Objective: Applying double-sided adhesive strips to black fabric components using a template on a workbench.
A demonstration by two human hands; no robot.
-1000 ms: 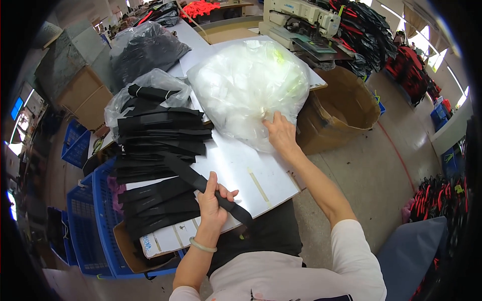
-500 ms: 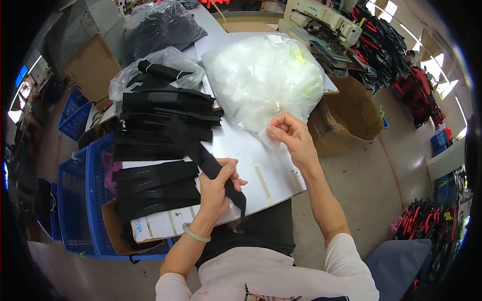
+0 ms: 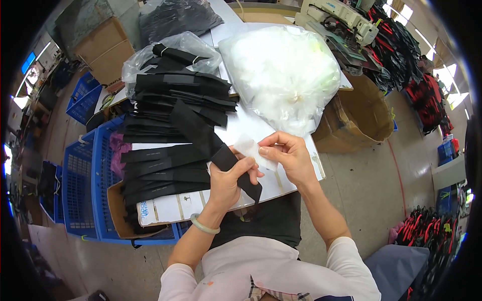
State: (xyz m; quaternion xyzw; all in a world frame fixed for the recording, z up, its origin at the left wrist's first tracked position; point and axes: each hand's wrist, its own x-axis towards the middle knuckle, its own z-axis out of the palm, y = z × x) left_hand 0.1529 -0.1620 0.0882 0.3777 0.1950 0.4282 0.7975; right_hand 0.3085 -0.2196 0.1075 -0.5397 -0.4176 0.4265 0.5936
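Note:
My left hand (image 3: 226,183), with a pale bangle (image 3: 205,226) at the wrist, is closed around a long black fabric strip (image 3: 191,125). One end of the strip hangs past my fingers near the table's front edge; the other reaches over the stacked strips. Between finger and thumb, my right hand (image 3: 292,161) pinches a small, thin white sheet (image 3: 247,145) close beside my left thumb. Whether the sheet is a single piece or a little bag, I cannot tell. Several layers of black strips (image 3: 165,163) lie on the left of the white tabletop (image 3: 178,209).
A large clear bag of white material (image 3: 281,70) fills the table's far right. Behind the strips sits another clear bag (image 3: 188,42) with black rolled fabric. Blue crates (image 3: 80,183) and a cardboard box (image 3: 118,210) stand left, an open carton (image 3: 359,115) right, a sewing machine (image 3: 341,20) beyond.
My right hand has drawn back from the large clear bag toward my left hand, and the white sheet now shows in its pinch. The left hand keeps its hold on the black strip.

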